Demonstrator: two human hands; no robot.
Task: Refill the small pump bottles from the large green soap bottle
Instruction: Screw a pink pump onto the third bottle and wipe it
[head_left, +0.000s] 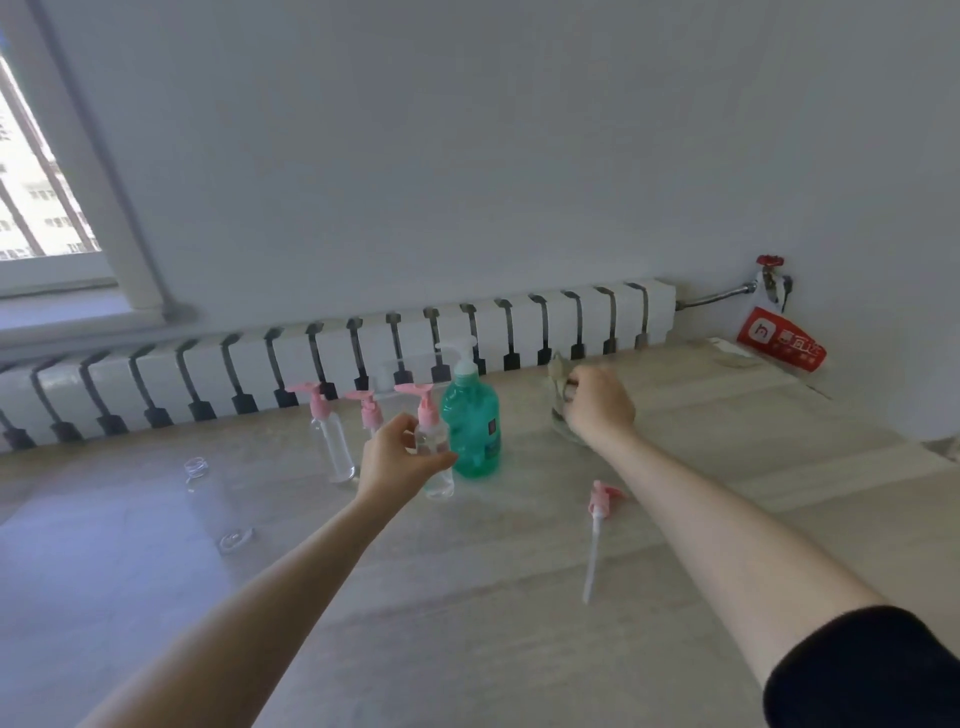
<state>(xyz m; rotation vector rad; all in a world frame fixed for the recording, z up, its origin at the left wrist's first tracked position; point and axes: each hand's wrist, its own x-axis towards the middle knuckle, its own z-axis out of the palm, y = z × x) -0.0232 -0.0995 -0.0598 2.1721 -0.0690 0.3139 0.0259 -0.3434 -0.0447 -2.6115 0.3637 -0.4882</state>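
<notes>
The large green soap bottle (471, 431) with a white pump stands on the wooden table (467, 597). Left of it stand three small clear bottles with pink pumps: one at the left (332, 441), one behind my hand (370, 413), and the nearest (435, 452) right beside the green bottle. My left hand (397, 457) curls round this nearest bottle, thumb across its front. My right hand (597, 405) grips a crumpled grey cloth (558, 376) to the right of the green bottle. A fourth clear bottle (210, 499) without a pump is at the left. Its loose pink pump (597, 519) with dip tube lies on the table.
A white radiator (363, 358) runs along the wall behind the table. A window (36, 208) is at the far left. A red packet (779, 345) and a red valve (770, 261) sit at the back right corner.
</notes>
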